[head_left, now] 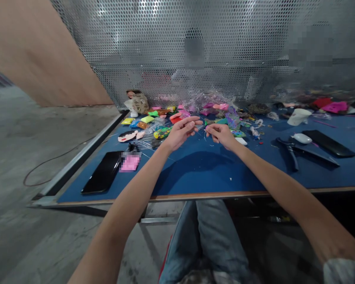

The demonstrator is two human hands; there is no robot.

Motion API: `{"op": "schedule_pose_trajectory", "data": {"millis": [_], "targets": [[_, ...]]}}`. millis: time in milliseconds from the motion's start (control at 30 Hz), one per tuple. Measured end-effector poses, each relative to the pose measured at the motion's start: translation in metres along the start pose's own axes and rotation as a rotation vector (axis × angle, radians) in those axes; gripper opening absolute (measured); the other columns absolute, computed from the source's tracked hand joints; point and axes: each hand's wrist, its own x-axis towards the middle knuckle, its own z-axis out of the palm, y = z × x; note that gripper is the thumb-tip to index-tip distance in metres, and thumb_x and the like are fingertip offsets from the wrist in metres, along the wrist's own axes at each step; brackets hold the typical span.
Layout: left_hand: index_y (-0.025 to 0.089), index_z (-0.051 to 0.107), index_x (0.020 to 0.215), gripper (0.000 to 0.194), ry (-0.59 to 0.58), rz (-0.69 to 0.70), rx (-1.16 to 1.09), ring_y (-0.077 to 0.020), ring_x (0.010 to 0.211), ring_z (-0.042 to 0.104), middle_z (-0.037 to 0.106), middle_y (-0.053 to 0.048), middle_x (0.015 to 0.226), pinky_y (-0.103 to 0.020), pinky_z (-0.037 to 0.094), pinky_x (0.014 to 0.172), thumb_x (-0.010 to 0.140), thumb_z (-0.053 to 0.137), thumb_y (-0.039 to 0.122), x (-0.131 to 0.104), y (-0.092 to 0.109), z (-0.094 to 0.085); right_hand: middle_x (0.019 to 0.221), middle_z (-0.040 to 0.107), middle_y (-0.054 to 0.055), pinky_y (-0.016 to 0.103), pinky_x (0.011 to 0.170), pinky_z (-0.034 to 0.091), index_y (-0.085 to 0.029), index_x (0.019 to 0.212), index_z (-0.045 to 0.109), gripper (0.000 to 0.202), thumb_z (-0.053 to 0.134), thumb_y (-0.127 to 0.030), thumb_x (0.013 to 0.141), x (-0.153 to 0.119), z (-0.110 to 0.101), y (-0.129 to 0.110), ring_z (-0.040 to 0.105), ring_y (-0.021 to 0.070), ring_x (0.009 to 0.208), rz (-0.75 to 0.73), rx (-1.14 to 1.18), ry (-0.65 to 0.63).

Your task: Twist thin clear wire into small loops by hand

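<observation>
Above the blue table [207,179], my left hand [182,132] has its fingers stretched out toward the right, the thumb lying close to them. Whether anything thin rests in it is too small to tell. Facing it, my right hand [221,135] is closed in a pinch at the fingertips. A thin pale strand [205,136], like thread or wire, shows at that pinch, and its full length is hard to follow. Behind both hands lie colourful clay packets [147,119] and crumpled clear plastic [197,101]. Left of my left hand is a bundle of thin wires [144,144].
A black phone [103,172] and a pink packet [130,162] lie front left, near a flat face-shaped piece [127,136]. To the right are dark-handled shears [292,152], a white oval object [301,138], a black case [329,143] and a white cup-like piece [299,117]. A perforated metal panel [154,51] stands behind.
</observation>
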Motion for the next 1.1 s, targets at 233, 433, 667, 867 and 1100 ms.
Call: {"op": "schedule_pose_trajectory", "data": {"millis": [233, 433, 667, 867, 1100], "targets": [[0.022, 0.060, 0.134, 0.044, 0.090, 0.096, -0.015, -0.0248, 0.127, 0.061, 0.064, -0.013, 0.138, -0.039, 0.051, 0.103, 0.098, 0.058, 0.048, 0.002, -0.010, 0.007, 0.088, 0.077, 0.006, 0.023, 0.039, 0.042, -0.020, 0.092, 0.071, 0.044, 0.076, -0.061, 0.077, -0.007, 0.008, -0.002, 0.056, 0.0092, 0.045, 0.089, 0.141, -0.106], [0.024, 0.067, 0.127, 0.038, 0.061, 0.029, -0.354, -0.0272, 0.129, 0.060, 0.064, -0.009, 0.138, -0.042, 0.049, 0.107, 0.094, 0.066, 0.044, -0.002, -0.004, 0.015, 0.082, 0.076, 0.008, 0.022, 0.039, 0.041, -0.015, 0.086, 0.073, 0.043, 0.079, -0.057, 0.077, -0.008, 0.014, -0.004, 0.054, 0.0083, 0.044, 0.090, 0.195, -0.203], [0.022, 0.069, 0.121, 0.040, 0.046, -0.027, -0.463, -0.0254, 0.113, 0.069, 0.068, -0.010, 0.131, -0.044, 0.051, 0.107, 0.088, 0.074, 0.044, -0.002, -0.002, 0.015, 0.080, 0.077, 0.007, 0.025, 0.043, 0.047, -0.017, 0.087, 0.075, 0.035, 0.077, -0.052, 0.080, -0.013, 0.016, -0.010, 0.060, 0.0115, 0.047, 0.026, 0.157, -0.238], [0.018, 0.065, 0.124, 0.051, 0.099, -0.072, -0.141, -0.0204, 0.095, 0.073, 0.075, -0.011, 0.109, -0.037, 0.057, 0.093, 0.085, 0.075, 0.049, 0.002, -0.011, 0.013, 0.080, 0.077, 0.007, 0.025, 0.044, 0.048, -0.017, 0.089, 0.074, 0.038, 0.076, -0.054, 0.080, -0.006, 0.013, -0.004, 0.065, 0.0140, 0.055, -0.026, 0.122, -0.016], [0.012, 0.071, 0.093, 0.042, -0.079, -0.080, 0.095, -0.0199, 0.080, 0.073, 0.075, -0.009, 0.085, -0.034, 0.059, 0.081, 0.086, 0.070, 0.053, 0.001, -0.025, 0.011, 0.080, 0.076, 0.005, 0.031, 0.060, 0.061, -0.019, 0.089, 0.067, 0.040, 0.078, -0.056, 0.078, -0.003, 0.012, 0.000, 0.071, 0.0167, 0.062, 0.013, 0.170, 0.052]]}}
